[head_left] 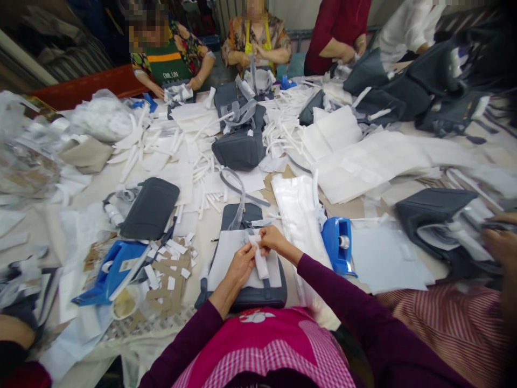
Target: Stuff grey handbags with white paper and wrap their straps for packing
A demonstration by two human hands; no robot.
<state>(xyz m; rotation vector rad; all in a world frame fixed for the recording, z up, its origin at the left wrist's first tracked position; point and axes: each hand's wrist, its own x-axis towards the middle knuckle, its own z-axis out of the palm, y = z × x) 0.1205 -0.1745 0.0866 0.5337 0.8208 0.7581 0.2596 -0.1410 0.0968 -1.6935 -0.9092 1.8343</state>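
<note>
Currently, the left hand [241, 265] and right hand [274, 240] each show a pressed-together grip, pinching a folded white strip [260, 258] above a pale grey panel [226, 258] on a dark grey bag [246, 298]. Risk noted: with loose white strips [205, 178] crowding the worktop [202, 242] and a blue tape dispenser [338, 245] near, 1 slack pinch could lose the strip among them, while a brush from the right sleeve [347, 307] could shift the panel.

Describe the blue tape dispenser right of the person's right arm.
The blue tape dispenser looks like moulded plastic, with a metallic hub at its centre and a narrow end pointing lower right. It sits on white sheets beside a white bag, just past the right sleeve, with no hand on it.
</note>
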